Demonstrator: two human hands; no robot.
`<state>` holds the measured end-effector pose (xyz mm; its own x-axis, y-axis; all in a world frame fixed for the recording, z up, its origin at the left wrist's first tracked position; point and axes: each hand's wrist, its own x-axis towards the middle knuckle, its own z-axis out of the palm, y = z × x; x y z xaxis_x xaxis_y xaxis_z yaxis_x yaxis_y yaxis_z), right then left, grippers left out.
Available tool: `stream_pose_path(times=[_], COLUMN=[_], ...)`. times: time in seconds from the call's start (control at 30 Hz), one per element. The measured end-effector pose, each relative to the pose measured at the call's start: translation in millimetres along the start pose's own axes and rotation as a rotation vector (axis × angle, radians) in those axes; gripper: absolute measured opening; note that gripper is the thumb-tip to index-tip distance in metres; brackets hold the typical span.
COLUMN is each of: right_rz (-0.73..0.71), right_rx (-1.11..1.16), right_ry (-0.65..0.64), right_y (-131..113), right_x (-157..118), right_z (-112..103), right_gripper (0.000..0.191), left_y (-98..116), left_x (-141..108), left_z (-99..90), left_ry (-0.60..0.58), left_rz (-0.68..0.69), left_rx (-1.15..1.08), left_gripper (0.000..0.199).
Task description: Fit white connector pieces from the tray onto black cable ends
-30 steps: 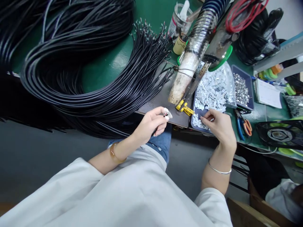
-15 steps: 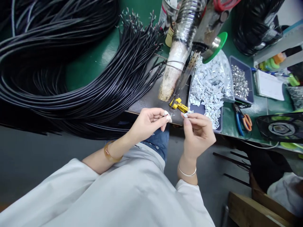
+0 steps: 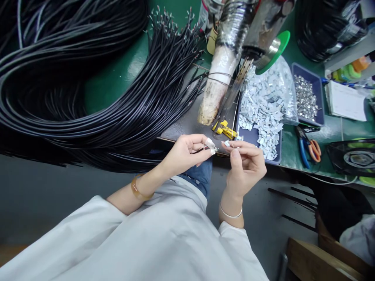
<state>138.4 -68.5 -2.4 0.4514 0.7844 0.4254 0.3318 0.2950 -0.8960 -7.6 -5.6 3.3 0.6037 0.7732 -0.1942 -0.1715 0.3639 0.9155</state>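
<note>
My left hand (image 3: 186, 154) is closed in a pinch on the end of a thin black cable (image 3: 199, 150), with white wrapping on its thumb and fingertip. Fine wire ends show at the tips of those fingers. A short gap to the right, my right hand (image 3: 246, 166) pinches a small pale-blue chip (image 3: 227, 143) between thumb and forefinger. Just beyond both hands lies a yellow-handled tool (image 3: 226, 129) on the dark board. More pale chips (image 3: 265, 113) fill a blue-grey tray (image 3: 278, 154) beside it.
A thick bundle of black cables (image 3: 125, 113) covers the left of the green bench. A wrapped tube (image 3: 216, 82) hangs over the middle, near a green-rimmed spool (image 3: 274, 52). To the right are a tray of metal parts (image 3: 306, 97), pliers (image 3: 309, 148) and a fan (image 3: 354, 158).
My right hand keeps its pinch on the chip, close to the left fingertips. My left hand has shifted slightly right with the cable end. The whole view has moved a little.
</note>
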Motion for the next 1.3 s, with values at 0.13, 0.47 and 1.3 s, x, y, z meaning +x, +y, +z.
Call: stream_pose_path(times=[0.13,0.47,1.3], right_rz=[0.035,-0.047,-0.434], right_rx=[-0.014,-0.071,-0.25], right_ry=[-0.047,0.024,-0.018], right_y=[0.5,0.0,9.9], right_x=[-2.5,-3.8,-7.1], right_z=[-0.1,2.0,6.5], right_gripper=[0.007,0.006,0.018], left_y=[-1.9,-9.5,-9.1], left_x=[1.4,-2.8,4.4], left_z=[0.1,4.7,-1.0], left_ry=[0.035,0.172,0.217], left_rz=[0.066,0.264,0.202], left_rx=[0.017,0.241,0.157], left_gripper=[0.013,0.009,0.011])
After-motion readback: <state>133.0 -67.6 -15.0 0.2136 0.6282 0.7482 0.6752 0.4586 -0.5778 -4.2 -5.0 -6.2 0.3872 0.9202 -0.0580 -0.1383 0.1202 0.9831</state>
